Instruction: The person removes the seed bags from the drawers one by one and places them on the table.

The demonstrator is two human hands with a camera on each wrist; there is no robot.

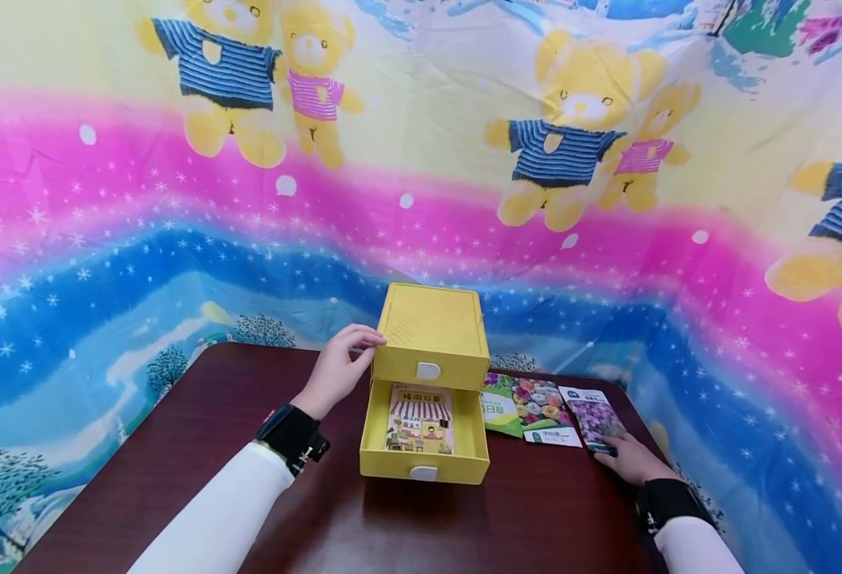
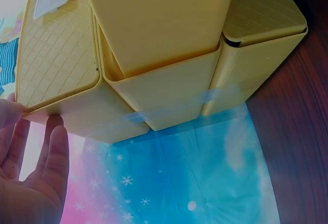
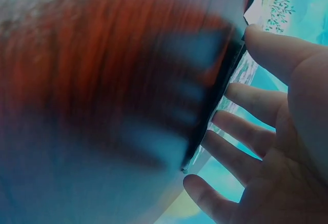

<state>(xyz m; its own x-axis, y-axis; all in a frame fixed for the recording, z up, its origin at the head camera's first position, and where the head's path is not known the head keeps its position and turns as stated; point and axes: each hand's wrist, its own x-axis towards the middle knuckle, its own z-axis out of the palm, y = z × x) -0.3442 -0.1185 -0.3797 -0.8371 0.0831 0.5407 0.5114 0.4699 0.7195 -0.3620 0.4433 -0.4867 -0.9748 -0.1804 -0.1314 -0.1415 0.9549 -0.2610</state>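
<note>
A yellow drawer unit (image 1: 431, 319) stands on the dark red table, its middle drawer (image 1: 424, 468) pulled out. Inside that drawer lies a seed packet with a striped awning picture (image 1: 421, 422). My left hand (image 1: 338, 368) touches the unit's upper left front corner; in the left wrist view its fingers lie loosely along that edge. At the table's right, the fingertips of my right hand (image 1: 632, 458) touch the lower end of a purple-flower seed packet (image 1: 593, 414). The right wrist view shows this hand (image 3: 266, 152) with fingers spread along the packet's dark edge.
Between the unit and my right hand lie a green seed packet (image 1: 501, 405) and a packet with multicoloured flowers (image 1: 544, 405), side by side. A shut lower drawer (image 2: 266, 11) shows in the left wrist view. A bear-printed cloth (image 1: 407, 159) hangs behind the table (image 1: 306, 510).
</note>
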